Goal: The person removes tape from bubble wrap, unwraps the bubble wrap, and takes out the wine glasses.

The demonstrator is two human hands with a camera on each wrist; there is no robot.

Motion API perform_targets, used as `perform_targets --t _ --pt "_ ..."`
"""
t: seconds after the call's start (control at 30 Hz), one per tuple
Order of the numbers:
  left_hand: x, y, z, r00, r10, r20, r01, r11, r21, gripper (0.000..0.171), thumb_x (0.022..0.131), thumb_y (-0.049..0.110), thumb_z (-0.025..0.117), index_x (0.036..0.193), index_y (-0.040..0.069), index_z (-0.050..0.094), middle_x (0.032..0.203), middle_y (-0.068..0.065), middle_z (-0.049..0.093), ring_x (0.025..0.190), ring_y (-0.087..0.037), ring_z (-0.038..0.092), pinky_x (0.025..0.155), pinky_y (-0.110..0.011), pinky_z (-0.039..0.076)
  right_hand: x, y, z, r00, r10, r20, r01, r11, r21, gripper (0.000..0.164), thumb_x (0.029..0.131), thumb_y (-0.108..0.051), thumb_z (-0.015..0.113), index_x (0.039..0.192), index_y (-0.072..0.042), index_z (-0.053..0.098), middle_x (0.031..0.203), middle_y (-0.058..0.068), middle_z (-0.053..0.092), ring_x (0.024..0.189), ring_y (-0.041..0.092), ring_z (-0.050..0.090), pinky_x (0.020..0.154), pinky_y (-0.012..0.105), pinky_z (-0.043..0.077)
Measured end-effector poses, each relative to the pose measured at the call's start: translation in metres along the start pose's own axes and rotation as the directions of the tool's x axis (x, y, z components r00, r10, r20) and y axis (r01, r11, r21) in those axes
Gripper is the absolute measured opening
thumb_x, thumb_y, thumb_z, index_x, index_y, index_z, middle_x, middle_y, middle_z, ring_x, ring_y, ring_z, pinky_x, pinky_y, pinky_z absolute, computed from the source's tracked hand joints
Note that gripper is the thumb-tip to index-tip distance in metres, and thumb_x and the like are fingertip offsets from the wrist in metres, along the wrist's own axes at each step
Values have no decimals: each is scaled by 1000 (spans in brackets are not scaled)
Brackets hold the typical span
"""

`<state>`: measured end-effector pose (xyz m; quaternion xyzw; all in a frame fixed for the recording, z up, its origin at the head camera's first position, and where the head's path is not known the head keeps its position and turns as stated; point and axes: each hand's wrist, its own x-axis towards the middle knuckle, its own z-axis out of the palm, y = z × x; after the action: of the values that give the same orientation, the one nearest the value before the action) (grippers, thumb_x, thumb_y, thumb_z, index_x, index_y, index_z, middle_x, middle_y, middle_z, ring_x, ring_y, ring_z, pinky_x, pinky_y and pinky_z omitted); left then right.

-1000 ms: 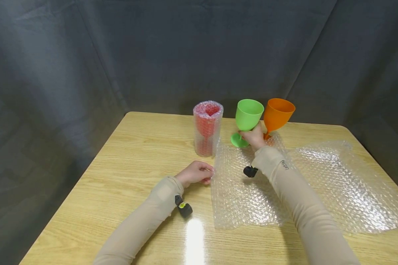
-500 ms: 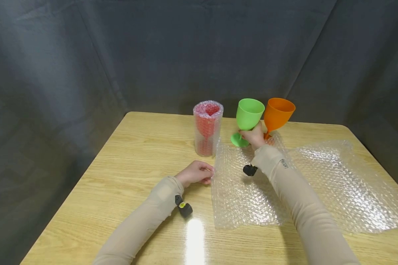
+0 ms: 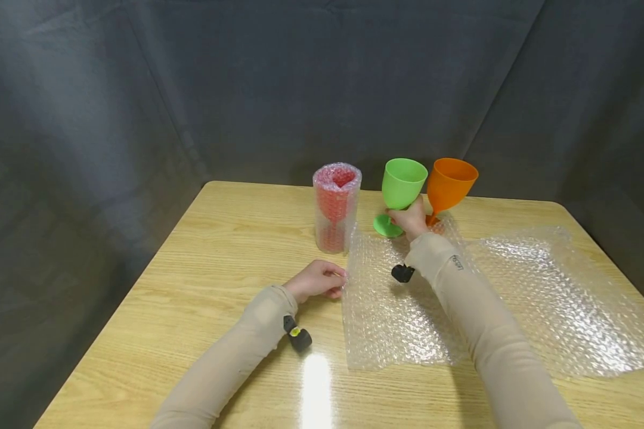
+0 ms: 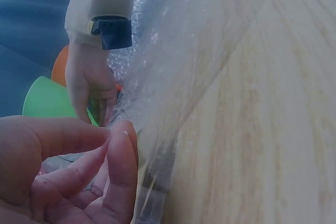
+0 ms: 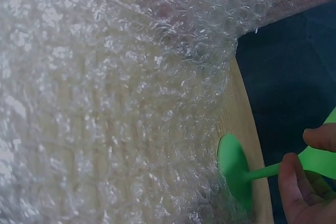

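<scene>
My right hand (image 3: 410,219) grips a green plastic goblet (image 3: 403,185) at its stem, just under the bowl. The goblet leans a little to the right. In the right wrist view, its round green base (image 5: 234,169) is at the far edge of the bubble wrap (image 5: 121,114). With thumb and forefinger, my left hand (image 3: 316,279) pinches the left edge of the near bubble wrap sheet (image 3: 386,316). An orange goblet (image 3: 449,185) stands just right of the green one, its foot partly hidden. A red goblet rolled in bubble wrap (image 3: 337,208) stands upright on the left.
A second bubble wrap sheet (image 3: 558,298) lies flat on the right of the wooden table (image 3: 236,232), next to the first. Dark cloth (image 3: 322,89) hangs behind the table and along its sides.
Almost nothing differs. My right hand and the green goblet have shifted very slightly away from me; my left hand has kept its place on the bubble wrap edge.
</scene>
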<state>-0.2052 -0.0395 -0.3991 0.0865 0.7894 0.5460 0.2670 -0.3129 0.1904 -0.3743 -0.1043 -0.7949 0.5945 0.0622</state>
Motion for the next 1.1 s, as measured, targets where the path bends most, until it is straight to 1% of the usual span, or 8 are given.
perform_targets --t 0.17,0.27,0.47,0.57,0.77,0.87,0.93,1.1 --pt "-2 1 0 1000 -1 1 1 1000 6 24 92 6 54 112 -5 60 70 1 57 58 -4 56 59 -15 52 2 1 1 1000 17 -5 -17 1000 23 76 79 8 61 139 -6 17 129 13 36 101 19 44 70 22 49" --pt "-1 1 0 1000 -5 1 5 1000 3 23 92 6 54 111 -6 60 69 1 56 58 -4 55 59 -14 51 2 0 1 1000 24 -3 -24 1000 17 77 79 7 61 140 -6 16 131 14 35 103 20 44 74 24 49" --pt "0 0 1 1000 2 -1 -2 1000 8 22 92 5 54 109 -6 61 69 1 56 58 -4 55 58 -15 52 3 -1 1 999 34 2 -34 999 27 78 79 8 60 140 -7 15 134 16 34 108 24 44 87 36 50" --pt "0 1 1 1000 -1 0 1 1000 7 21 92 5 54 109 -6 61 69 1 56 58 -4 55 58 -15 51 3 -2 1 999 43 -4 -42 999 25 78 79 7 61 141 -8 14 135 17 33 110 25 43 90 38 50" --pt "-1 0 1 1000 4 4 -4 1000 7 22 92 6 54 109 -6 60 68 1 56 58 -4 55 59 -15 51 2 -2 2 999 40 -14 -40 999 19 78 80 6 60 141 -8 14 133 16 34 101 21 45 90 37 50" --pt "-1 0 1 1000 9 4 -9 1000 13 23 92 6 54 110 -6 60 69 1 57 58 -4 55 60 -15 52 1 -3 3 999 37 -16 -36 999 28 77 80 7 60 141 -8 15 132 16 35 97 20 45 91 39 50" --pt "-1 0 1 1000 11 3 -11 1000 16 23 92 6 54 110 -6 60 69 1 57 59 -4 55 60 -15 52 1 -3 3 999 39 -16 -38 999 30 77 80 7 59 141 -8 15 132 16 34 99 21 45 93 41 49" --pt "-1 0 2 1000 16 -1 -16 1000 9 22 92 6 54 110 -6 60 69 1 56 58 -4 55 60 -16 52 3 -1 3 999 38 -15 -37 999 38 78 80 7 59 142 -8 14 136 18 33 109 26 43 97 42 48"
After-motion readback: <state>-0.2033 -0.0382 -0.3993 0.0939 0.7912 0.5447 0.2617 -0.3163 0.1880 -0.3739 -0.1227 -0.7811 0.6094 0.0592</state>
